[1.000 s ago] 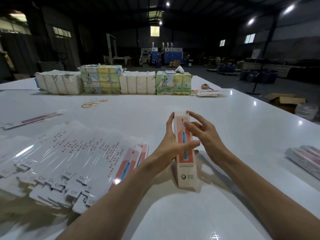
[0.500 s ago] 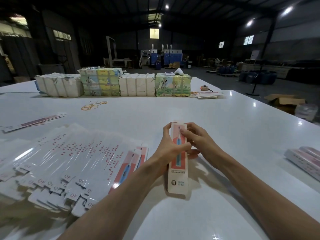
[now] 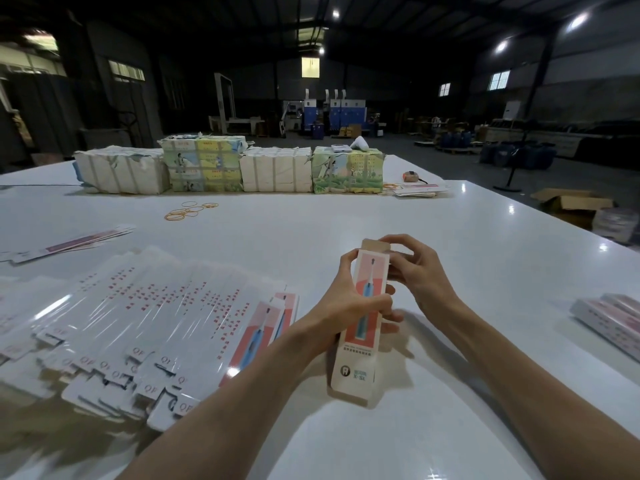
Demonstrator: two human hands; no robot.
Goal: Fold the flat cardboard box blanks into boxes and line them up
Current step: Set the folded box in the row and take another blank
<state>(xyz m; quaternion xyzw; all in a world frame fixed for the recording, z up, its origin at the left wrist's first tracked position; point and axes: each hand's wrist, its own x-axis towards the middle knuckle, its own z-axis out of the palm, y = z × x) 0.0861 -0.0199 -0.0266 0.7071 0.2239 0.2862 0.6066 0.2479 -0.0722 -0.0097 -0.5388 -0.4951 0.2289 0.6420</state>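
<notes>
A long narrow box (image 3: 363, 327) with a pink panel and a blue toothbrush picture is held over the white table (image 3: 311, 230), its near end low. My left hand (image 3: 349, 306) grips its middle, fingers wrapped round it. My right hand (image 3: 415, 271) has its fingers curled at the box's far end, pinching the brown open flap there. A fanned pile of flat blanks (image 3: 145, 327) lies on the table to the left.
Several wrapped bundles (image 3: 228, 168) stand in a row across the far side of the table. Rubber bands (image 3: 188, 211) lie in front of them. More flat blanks (image 3: 69, 242) lie at the far left, and folded boxes (image 3: 613, 317) at the right edge.
The box has tilted, its far end lifted and turned toward me. My right hand moved from the box's side to its top flap, which now stands open.
</notes>
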